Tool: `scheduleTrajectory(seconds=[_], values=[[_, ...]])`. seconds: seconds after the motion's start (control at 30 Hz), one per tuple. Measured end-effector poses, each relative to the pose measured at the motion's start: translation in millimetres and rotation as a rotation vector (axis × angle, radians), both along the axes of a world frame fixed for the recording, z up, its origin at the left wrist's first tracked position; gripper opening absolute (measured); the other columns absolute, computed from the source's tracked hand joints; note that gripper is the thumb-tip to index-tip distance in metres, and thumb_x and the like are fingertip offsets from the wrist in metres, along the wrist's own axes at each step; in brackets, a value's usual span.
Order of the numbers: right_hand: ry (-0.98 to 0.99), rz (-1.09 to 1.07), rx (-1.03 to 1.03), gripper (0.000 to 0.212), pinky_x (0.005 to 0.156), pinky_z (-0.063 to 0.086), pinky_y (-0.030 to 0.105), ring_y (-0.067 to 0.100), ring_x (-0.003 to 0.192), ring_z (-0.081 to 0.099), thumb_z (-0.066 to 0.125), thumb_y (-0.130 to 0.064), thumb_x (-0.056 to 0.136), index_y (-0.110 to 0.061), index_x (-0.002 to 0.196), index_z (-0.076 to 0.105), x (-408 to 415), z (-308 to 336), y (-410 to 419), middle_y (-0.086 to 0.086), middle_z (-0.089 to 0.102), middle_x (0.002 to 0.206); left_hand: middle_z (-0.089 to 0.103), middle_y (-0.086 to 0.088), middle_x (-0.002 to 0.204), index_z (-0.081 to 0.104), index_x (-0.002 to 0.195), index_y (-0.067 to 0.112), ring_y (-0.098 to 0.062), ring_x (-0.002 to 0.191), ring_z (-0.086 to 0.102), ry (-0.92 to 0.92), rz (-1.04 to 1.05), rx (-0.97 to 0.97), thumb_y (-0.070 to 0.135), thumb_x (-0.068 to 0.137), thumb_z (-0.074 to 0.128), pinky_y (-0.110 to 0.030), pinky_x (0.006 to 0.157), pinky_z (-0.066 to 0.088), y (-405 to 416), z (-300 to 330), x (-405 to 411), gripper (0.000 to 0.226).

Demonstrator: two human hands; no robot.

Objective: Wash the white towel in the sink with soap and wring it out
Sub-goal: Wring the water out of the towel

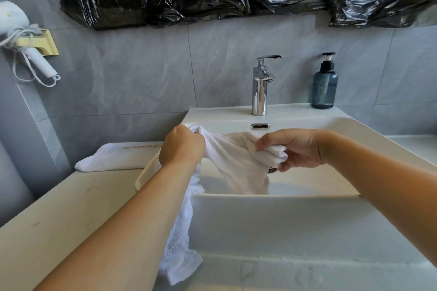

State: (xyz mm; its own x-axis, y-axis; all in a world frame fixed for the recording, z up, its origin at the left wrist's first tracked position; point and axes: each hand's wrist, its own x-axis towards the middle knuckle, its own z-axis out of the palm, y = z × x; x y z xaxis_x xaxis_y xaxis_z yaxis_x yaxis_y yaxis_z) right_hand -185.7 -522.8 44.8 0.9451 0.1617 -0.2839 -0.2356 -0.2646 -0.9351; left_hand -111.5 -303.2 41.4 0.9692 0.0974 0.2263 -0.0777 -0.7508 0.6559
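Both hands are on the towel (233, 160) right now, holding it up over the sink (354, 125). The left hand (181, 146) has its fingers curled tight round one bunched end, and the right hand (300, 149) pinches a fold between thumb and fingers. The middle sags into the basin, and a long tail hangs down over the near rim on the left.

Looks to me like the start of it: the tap (261, 85) isn't running and the soap bottle (324, 85) sits untouched at the far right. I'd pull that dangling tail into the basin first so it doesn't drip down the front, wet the whole thing, then soap it. A second folded towel (113, 157) lies on the counter to the left, so keep splashes off it.
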Motion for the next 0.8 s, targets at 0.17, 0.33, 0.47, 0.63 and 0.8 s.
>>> scheduleTrajectory(seconds=[0.17, 0.33, 0.47, 0.63, 0.8], values=[[-0.108, -0.197, -0.121, 0.042, 0.063, 0.051, 0.028, 0.019, 0.072, 0.06, 0.066, -0.043, 0.085, -0.01, 0.112, 0.065, 7.5, -2.4, -0.9, 0.004, 0.069, 0.086, 0.051, -0.001, 0.084, 0.053, 0.102, 0.013, -0.027, 0.085, 0.053, 0.028, 0.01, 0.011, 0.019, 0.096, 0.047, -0.032, 0.07, 0.039, -1.9, -0.5, 1.0, 0.01], [-0.22, -0.229, 0.252, 0.055, 0.083, 0.057, 0.037, 0.021, 0.096, 0.071, 0.05, -0.058, 0.092, -0.015, 0.122, 0.066, 13.6, 2.3, -2.3, 0.006, 0.073, 0.11, 0.051, -0.002, 0.085, 0.05, 0.093, 0.012, -0.028, 0.085, 0.052, 0.024, -0.004, 0.008, 0.015, 0.094, 0.046, -0.032, 0.069, 0.037, -1.6, 1.5, 0.9, 0.005], [-0.259, -0.392, 0.269, 0.04, 0.08, 0.057, 0.039, 0.023, 0.096, 0.071, 0.049, -0.04, 0.1, -0.011, 0.123, 0.064, 18.4, 1.7, -7.2, 0.011, 0.072, 0.113, 0.052, -0.004, 0.094, 0.048, 0.097, 0.013, -0.029, 0.087, 0.052, 0.06, 0.021, 0.021, 0.015, 0.095, 0.046, -0.033, 0.071, 0.04, -1.4, 3.7, 0.6, 0.004], [-0.276, -0.542, 0.022, 0.013, 0.08, 0.058, 0.043, 0.027, 0.087, 0.066, 0.059, -0.013, 0.097, -0.01, 0.107, 0.066, 18.3, 1.3, -19.5, 0.016, 0.069, 0.109, 0.053, -0.005, 0.097, 0.048, 0.1, 0.015, -0.029, 0.089, 0.053, 0.074, 0.038, 0.038, 0.015, 0.096, 0.046, -0.034, 0.073, 0.042, -0.4, 2.6, 1.0, 0.005], [-0.293, -0.575, -0.185, 0.012, 0.062, 0.055, 0.034, 0.024, 0.078, 0.062, 0.056, -0.014, 0.098, -0.022, 0.101, 0.064, 19.5, 0.1, -19.6, 0.008, 0.067, 0.094, 0.052, -0.005, 0.098, 0.047, 0.099, 0.014, -0.029, 0.09, 0.052, 0.073, 0.031, 0.039, 0.016, 0.096, 0.045, -0.034, 0.074, 0.041, 1.1, 1.7, 0.4, 0.004]])
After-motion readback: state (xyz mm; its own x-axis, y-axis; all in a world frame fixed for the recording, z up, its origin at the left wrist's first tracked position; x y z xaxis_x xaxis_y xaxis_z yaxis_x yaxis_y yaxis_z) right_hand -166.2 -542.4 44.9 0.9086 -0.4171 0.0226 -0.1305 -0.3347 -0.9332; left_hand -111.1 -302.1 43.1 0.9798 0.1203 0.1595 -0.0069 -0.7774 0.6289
